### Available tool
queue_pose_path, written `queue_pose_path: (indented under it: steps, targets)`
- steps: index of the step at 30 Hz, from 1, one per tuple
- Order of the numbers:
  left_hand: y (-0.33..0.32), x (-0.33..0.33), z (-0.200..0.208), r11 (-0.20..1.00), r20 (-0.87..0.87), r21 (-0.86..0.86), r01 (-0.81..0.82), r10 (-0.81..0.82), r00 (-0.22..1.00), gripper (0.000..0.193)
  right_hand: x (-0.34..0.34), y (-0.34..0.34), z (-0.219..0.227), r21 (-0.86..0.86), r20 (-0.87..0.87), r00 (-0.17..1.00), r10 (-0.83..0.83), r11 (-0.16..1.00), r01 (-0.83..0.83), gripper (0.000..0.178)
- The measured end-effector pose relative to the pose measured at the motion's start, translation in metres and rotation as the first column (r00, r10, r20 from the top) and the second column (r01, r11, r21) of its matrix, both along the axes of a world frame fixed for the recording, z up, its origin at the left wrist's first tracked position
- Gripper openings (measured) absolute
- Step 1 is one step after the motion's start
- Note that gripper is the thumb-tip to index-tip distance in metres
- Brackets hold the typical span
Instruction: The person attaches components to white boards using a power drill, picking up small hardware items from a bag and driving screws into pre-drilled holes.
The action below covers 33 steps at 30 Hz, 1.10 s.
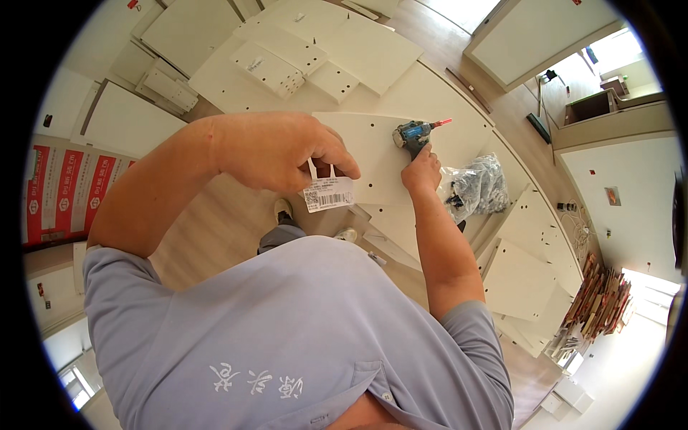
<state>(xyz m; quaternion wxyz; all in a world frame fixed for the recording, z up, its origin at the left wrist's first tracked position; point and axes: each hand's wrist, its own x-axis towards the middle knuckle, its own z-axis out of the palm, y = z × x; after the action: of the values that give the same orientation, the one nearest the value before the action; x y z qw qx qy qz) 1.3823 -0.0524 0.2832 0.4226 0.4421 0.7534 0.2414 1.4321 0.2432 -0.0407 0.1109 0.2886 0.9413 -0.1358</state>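
My left hand [283, 147] is raised in front of my chest, its fingers pinched on a white label [330, 195] printed with barcodes. Part of the label's upper edge is hidden by the fingers. My right hand [423, 172] grips the handle of a blue and black cordless driver [413, 135]. A red-tipped bit points from it to the right. Under the driver lies a white panel [365, 143] with dark holes. Beside my right forearm is a clear plastic bag [484, 185] of small parts that I cannot make out.
More white panels [315, 68] lie stacked at the far side, some with small holes. Red and white packaging [68, 193] stands at the left. A pile of cardboard strips [595, 301] is at the right. A broom [539, 127] rests near the far right cabinets.
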Motion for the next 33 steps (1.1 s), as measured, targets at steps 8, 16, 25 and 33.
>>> queue_pose_path:
  steps: [8, 16, 25, 33]
  targets:
    - [-0.002, -0.036, -0.093, 0.97, -0.145, 0.0, -0.242, 0.239, 0.96, 0.04, -0.001, 0.005, -0.003, -0.004, -0.008, 1.0, -0.006, 1.0, 0.006, 0.084]
    - [-0.009, -0.069, -0.302, 0.968, -0.204, 0.044, -0.248, 0.252, 0.946, 0.05, -0.002, 0.001, 0.0, -0.021, -0.011, 1.0, -0.005, 1.0, 0.005, 0.084]
    - [-0.009, -0.059, -0.343, 0.973, -0.468, 0.163, -0.161, 0.22, 0.856, 0.061, -0.001, 0.002, -0.001, -0.013, 0.013, 1.0, -0.005, 1.0, 0.005, 0.083]
    - [-0.032, -0.029, -0.364, 0.959, -0.608, 0.231, -0.167, 0.276, 0.744, 0.064, -0.002, 0.0, 0.002, -0.014, -0.005, 1.0, 0.002, 1.0, -0.002, 0.083]
